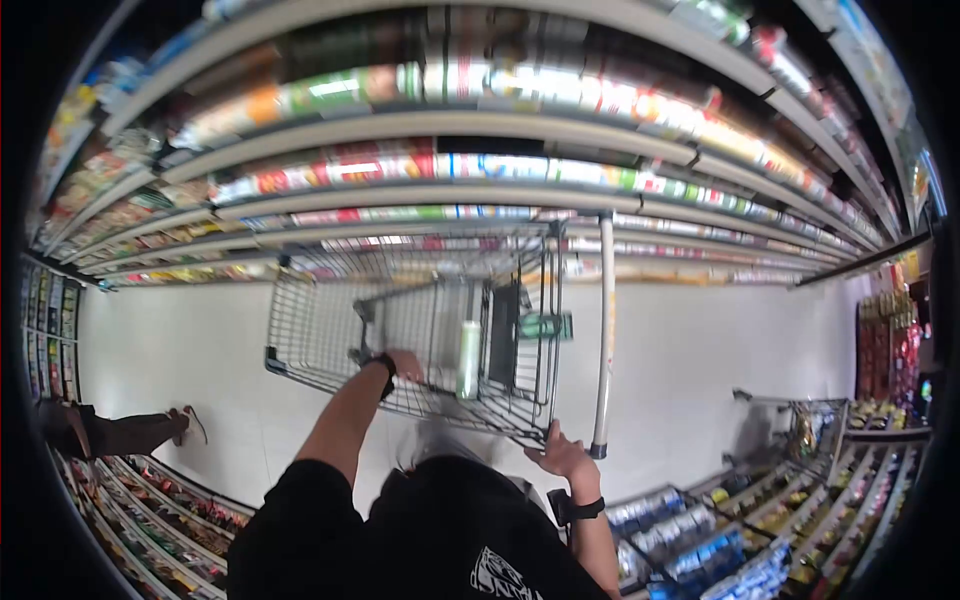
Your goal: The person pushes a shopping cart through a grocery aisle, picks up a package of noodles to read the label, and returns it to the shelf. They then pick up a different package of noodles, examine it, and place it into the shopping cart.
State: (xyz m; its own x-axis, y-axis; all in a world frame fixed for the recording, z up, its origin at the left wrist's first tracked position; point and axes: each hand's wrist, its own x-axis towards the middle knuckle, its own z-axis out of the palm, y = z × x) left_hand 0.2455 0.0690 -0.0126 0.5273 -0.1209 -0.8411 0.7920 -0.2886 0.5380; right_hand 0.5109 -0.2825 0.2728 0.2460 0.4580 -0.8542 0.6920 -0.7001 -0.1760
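A wire shopping cart (325, 312) stands in front of me, with its pale handle bar (607, 335) at the right. Inside the basket, near the child-seat panel, a pale green and white cylindrical container (468, 360) stands or lies; which one I cannot tell. My left hand (406, 366) is over the near side of the basket, left of the container and apart from it; its fingers are blurred. At the cart's near right corner, my right hand (563, 455) touches the wire frame close to the lower end of the handle, its fingers partly spread.
Long shelves of packaged goods (440, 122) run along the far side of the aisle. More shelves (690, 540) are behind me. Another person (120, 432) is at the left. A second cart (800, 410) stands at the right on the pale floor (700, 350).
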